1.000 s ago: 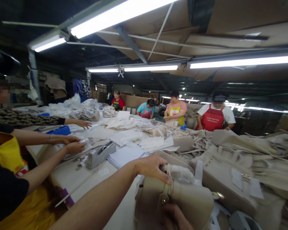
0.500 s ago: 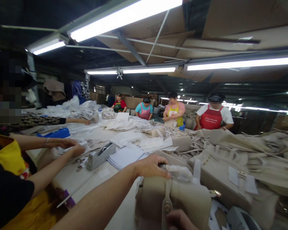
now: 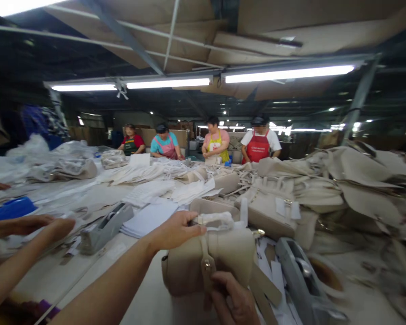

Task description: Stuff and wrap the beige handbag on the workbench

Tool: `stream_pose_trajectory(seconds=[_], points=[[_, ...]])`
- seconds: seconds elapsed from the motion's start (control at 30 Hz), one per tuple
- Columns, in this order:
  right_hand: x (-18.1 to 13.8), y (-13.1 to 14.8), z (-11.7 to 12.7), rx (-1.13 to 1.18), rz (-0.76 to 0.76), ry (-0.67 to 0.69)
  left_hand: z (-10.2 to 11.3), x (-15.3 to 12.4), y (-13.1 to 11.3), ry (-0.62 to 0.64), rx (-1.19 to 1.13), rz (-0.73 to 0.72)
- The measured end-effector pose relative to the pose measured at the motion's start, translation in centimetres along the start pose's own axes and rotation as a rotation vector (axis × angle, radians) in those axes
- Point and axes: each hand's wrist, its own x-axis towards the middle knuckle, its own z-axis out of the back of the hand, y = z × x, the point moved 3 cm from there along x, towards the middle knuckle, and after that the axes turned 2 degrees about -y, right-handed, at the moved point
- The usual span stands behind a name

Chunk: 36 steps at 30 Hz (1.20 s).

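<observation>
Head view: left fingers point(image 3: 195, 231) grip the white-wrapped handle point(image 3: 218, 220) of a beige leather-look handbag point(image 3: 184, 266) on the pale bench point(image 3: 149, 291); right fingers point(image 3: 225, 277) touch its slim beige strap point(image 3: 205, 247), pinch unclear; loosely held, it could slip

We tag one beige bag point(image 3: 228, 253), lower centre of frame, rounded side toward us; handle point(image 3: 219, 220) on top, whitish-wrapped; strap point(image 3: 205, 247) down its front, metal stud point(image 3: 207, 265) showing.
</observation>
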Motion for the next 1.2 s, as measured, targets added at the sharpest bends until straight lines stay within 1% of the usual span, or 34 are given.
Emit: stream_pose_trajectory(seconds=[0.07,0.1,0.17,0.23,0.27,0.3,0.37,0.43,0.47,0.53,0.63,0.67,0.73,0.83,0.9,0.97,1.03,1.1,1.13,1.17,1.2], points=[[-0.7,-0.9,0.3,0.066,-0.066,0.003,0.0,0.2,0.3,-0.037,-0.028,0.043],[-1.2,-1.7,0.2,0.126,-0.146,0.03,0.1,0.3,0.5,-0.045,-0.055,0.071],[-2.4,-4.1,-0.4,0.232,-0.393,0.111,0.1,0.7,0.5,-0.06,-0.099,0.12],[-3.7,-6.5,-1.2,0.273,-0.616,0.162,0.1,1.0,0.1,-0.088,-0.124,0.146],[-4.1,-7.5,-1.6,0.296,-0.679,0.17,0.1,1.1,-0.2,-0.102,-0.141,0.148],[-4.3,-8.3,-2.0,0.34,-0.707,0.17,0.0,1.2,-0.5,-0.112,-0.163,0.146],[-4.3,-9.2,-2.8,0.516,-0.707,0.149,-0.1,1.2,-0.9,-0.138,-0.202,0.134],[-3.8,-9.3,-3.5,0.699,-0.69,0.121,-0.2,0.8,-0.9,-0.175,-0.225,0.129],[-3.4,-9.2,-3.8,0.755,-0.677,0.101,-0.3,0.6,-0.7,-0.193,-0.242,0.132],[-2.7,-8.7,-3.9,0.819,-0.662,0.025,-0.4,-0.1,-0.2,-0.222,-0.311,0.144],[-1.4,-7.4,-3.4,0.9,-0.619,-0.097,-0.4,-1.4,0.4,-0.296,-0.433,0.177],[-0.9,-6.7,-3.1,0.933,-0.589,-0.115,-0.3,-1.8,0.4,-0.335,-0.445,0.189],[0.3,-5.1,-2.4,0.95,-0.523,-0.097,-0.3,-2.3,-0.2,-0.435,-0.409,0.195],[2.2,-3.3,-1.2,0.852,-0.474,-0.08,-0.7,-2.3,-2.5,-0.55,-0.3,0.142],[3.3,-2.6,-0.3,0.793,-0.455,-0.107,-1.3,-1.8,-4.2,-0.581,-0.291,0.1],[4.4,-2.0,0.8,0.739,-0.441,-0.151,-1.9,-1.2,-5.5,-0.598,-0.38,0.05],[5.6,-1.4,2.4,0.647,-0.403,-0.191,-2.0,-0.7,-6.1,-0.656,-0.556,-0.032],[7.0,-0.5,4.1,0.531,-0.327,-0.238,-1.7,-0.6,-5.8,-0.752,-0.78,-0.12],[7.7,-0.1,4.9,0.46,-0.286,-0.263,-1.6,-0.7,-5.2,-0.799,-0.892,-0.145],[8.4,0.2,5.5,0.365,-0.25,-0.285,-1.6,-0.9,-4.2,-0.841,-0.995,-0.144],[9.0,0.4,5.9,0.25,-0.221,-0.299,-1.8,-1.3,-2.8,-0.879,-1.081,-0.103]])
